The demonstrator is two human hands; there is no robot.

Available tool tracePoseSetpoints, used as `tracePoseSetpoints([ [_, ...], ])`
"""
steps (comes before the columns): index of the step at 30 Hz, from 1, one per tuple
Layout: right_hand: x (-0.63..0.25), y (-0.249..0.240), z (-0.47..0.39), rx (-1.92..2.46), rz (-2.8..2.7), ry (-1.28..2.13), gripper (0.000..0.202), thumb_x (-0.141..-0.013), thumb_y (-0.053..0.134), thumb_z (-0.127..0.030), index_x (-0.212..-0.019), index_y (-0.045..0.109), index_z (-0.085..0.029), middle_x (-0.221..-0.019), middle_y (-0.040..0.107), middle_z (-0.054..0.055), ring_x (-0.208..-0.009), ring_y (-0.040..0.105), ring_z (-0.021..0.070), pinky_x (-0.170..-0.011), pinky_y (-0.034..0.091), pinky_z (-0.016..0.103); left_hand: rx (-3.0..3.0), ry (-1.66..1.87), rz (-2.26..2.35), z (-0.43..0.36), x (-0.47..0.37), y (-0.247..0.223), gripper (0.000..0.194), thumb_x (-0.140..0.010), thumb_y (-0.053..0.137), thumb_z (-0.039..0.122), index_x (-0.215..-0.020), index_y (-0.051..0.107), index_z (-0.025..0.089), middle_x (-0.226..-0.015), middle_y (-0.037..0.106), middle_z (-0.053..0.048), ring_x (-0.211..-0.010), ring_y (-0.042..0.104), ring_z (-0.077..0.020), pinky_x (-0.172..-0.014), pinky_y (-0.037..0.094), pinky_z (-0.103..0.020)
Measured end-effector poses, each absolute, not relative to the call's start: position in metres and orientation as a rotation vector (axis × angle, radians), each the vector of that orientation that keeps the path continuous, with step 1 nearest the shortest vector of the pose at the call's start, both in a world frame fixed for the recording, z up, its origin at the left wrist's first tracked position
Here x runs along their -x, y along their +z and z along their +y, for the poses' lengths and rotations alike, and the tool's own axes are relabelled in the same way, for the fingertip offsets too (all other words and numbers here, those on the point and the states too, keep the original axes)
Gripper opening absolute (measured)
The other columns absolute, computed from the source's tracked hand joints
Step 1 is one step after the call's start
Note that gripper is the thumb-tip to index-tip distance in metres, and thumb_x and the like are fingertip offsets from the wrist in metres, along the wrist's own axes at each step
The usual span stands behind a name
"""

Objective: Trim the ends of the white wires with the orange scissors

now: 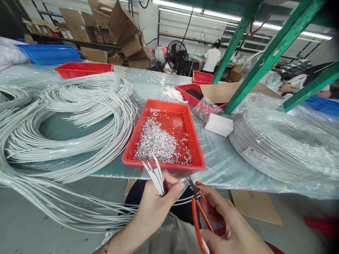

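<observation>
My left hand [161, 201] is closed round several white cables [156, 176], whose cut ends stick up above the fingers. Between its thumb and forefinger it pinches what looks like one cable end, mostly hidden by the fingertips. In my right hand [222, 218] is a pair of orange-handled pliers [196, 197], with the handles apart. The dark jaws lie just right of my left fingertips, and I cannot tell whether they touch the cable. Beyond both hands, a red tray [197, 155] holds a heap of small silvery pieces [156, 141].
Large coils of white cable [106, 151] cover the table's left side. A plastic-wrapped coil [254, 155] and a white box [219, 125] are at right, beside green posts [265, 63]. Red and blue trays stand farther back. A person [212, 58] is in the background.
</observation>
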State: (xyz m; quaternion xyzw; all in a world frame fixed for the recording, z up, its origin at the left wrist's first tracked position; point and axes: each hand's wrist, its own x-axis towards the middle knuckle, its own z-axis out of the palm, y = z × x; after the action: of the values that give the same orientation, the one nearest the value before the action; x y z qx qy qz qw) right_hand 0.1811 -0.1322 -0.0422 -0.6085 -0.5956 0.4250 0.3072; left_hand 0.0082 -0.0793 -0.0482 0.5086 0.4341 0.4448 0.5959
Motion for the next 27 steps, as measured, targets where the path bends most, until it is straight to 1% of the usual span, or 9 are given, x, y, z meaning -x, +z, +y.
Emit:
tracePoseSetpoints([
  [2,-0.183,-0.046,-0.133,1.454,-1.431,1.193,0.059,-0.071,0.060,-0.032,-0.126,0.043,-0.018,-0.115,0.058,0.014,-0.099,0.058,0.0264,-0.084,0.049,0.035,-1.159,1.028,0.995,-0.079,-0.009,-0.049,0.018,-0.077,0.057,0.023,-0.062,0.049,0.017,-0.049,0.032,0.008,-0.042,0.026,-0.0062,-0.040,0.020,-0.020],
  [4,-0.184,-0.048,-0.136,1.419,-1.400,1.175,0.060,-0.071,0.062,-0.034,-0.126,0.043,-0.018,-0.113,0.059,0.014,-0.099,0.058,0.0272,-0.081,0.050,0.034,-1.138,1.023,0.984,-0.079,-0.009,-0.049,0.018,-0.077,0.057,0.024,-0.062,0.048,0.017,-0.047,0.031,0.009,-0.041,0.025,-0.0061,-0.039,0.020,-0.020],
  [7,-0.183,-0.046,-0.141,1.569,-1.504,1.078,0.064,-0.062,0.068,-0.025,-0.123,0.048,-0.023,-0.106,0.062,0.012,-0.093,0.060,0.0283,-0.075,0.052,0.035,-1.136,1.030,1.000,-0.078,-0.008,-0.049,0.018,-0.076,0.059,0.025,-0.062,0.050,0.017,-0.047,0.032,0.009,-0.041,0.025,-0.0064,-0.039,0.020,-0.021],
  [9,-0.180,-0.042,-0.144,1.672,-1.584,1.026,0.065,-0.058,0.066,-0.018,-0.121,0.051,-0.026,-0.104,0.061,0.011,-0.093,0.059,0.0292,-0.077,0.051,0.039,-1.142,1.039,1.007,-0.079,-0.008,-0.049,0.017,-0.075,0.060,0.025,-0.062,0.051,0.017,-0.047,0.033,0.008,-0.041,0.026,-0.0067,-0.039,0.020,-0.021],
  [12,-0.176,-0.036,-0.144,1.760,-1.634,1.006,0.068,-0.054,0.062,-0.015,-0.120,0.051,-0.028,-0.103,0.060,0.010,-0.094,0.056,0.0303,-0.081,0.046,0.045,-1.145,1.041,1.004,-0.079,-0.007,-0.049,0.017,-0.075,0.059,0.025,-0.063,0.052,0.017,-0.047,0.034,0.008,-0.041,0.026,-0.0069,-0.039,0.020,-0.021],
  [17,-0.171,-0.029,-0.139,1.814,-1.594,1.104,0.066,-0.055,0.059,-0.019,-0.120,0.050,-0.028,-0.092,0.060,0.008,-0.084,0.058,0.0284,-0.078,0.045,0.045,-1.167,1.014,1.008,-0.080,-0.008,-0.050,0.015,-0.077,0.057,0.024,-0.064,0.052,0.017,-0.047,0.032,0.008,-0.041,0.024,-0.0069,-0.039,0.020,-0.021],
  [22,-0.173,-0.030,-0.137,1.800,-1.619,1.098,0.064,-0.057,0.058,-0.021,-0.119,0.050,-0.028,-0.087,0.061,0.007,-0.081,0.058,0.0284,-0.075,0.046,0.046,-1.180,1.012,1.015,-0.081,-0.008,-0.050,0.015,-0.077,0.057,0.022,-0.064,0.051,0.017,-0.050,0.034,0.008,-0.043,0.025,-0.0064,-0.040,0.021,-0.021],
  [25,-0.177,-0.036,-0.139,1.755,-1.690,1.082,0.066,-0.058,0.060,-0.021,-0.123,0.048,-0.028,-0.084,0.061,0.006,-0.076,0.058,0.0271,-0.070,0.048,0.043,-1.167,1.028,1.013,-0.080,-0.009,-0.050,0.017,-0.077,0.058,0.021,-0.063,0.051,0.016,-0.051,0.035,0.007,-0.043,0.025,-0.0058,-0.040,0.021,-0.020],
  [27,-0.179,-0.040,-0.139,1.737,-1.716,1.056,0.066,-0.060,0.061,-0.020,-0.124,0.047,-0.027,-0.081,0.062,0.005,-0.073,0.058,0.0254,-0.067,0.049,0.039,-1.133,1.026,0.994,-0.081,-0.010,-0.052,0.018,-0.076,0.060,0.023,-0.063,0.052,0.016,-0.050,0.034,0.008,-0.043,0.025,-0.0052,-0.039,0.020,-0.019],
])
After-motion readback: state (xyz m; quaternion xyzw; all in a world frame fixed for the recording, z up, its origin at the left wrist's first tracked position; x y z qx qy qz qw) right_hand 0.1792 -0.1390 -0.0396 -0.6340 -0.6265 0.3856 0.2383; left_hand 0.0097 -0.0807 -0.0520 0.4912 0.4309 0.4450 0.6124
